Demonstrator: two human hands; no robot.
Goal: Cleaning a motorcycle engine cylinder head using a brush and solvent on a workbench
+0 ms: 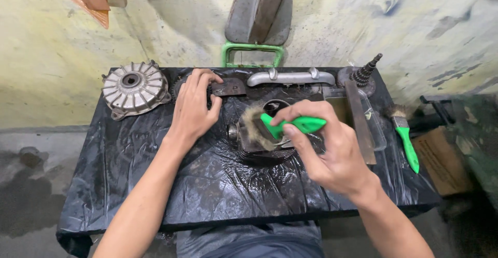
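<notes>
The right hand (332,151) grasps the green handle of a brush (270,127), its worn bristles pressed onto a dark metal part (259,144) directly under the grip, mid-table. The left hand (194,107) lies to the left of that grip, unclenched and holding nothing, palm down with fingertips on a small flat metal plate (231,87).

There are two green-handled brushes: the second brush (407,138) lies loose well to the right of the grip. One finned round hub (135,88) sits far left beyond the left hand. One grey curved bar (290,76) lies just behind the grip, one stepped gear shaft (365,74) behind and to the right, and one long flat metal strip (358,120) just right.

All rest on a low table wrapped in oily black plastic sheet (207,185), against a stained yellowish wall (52,56).
</notes>
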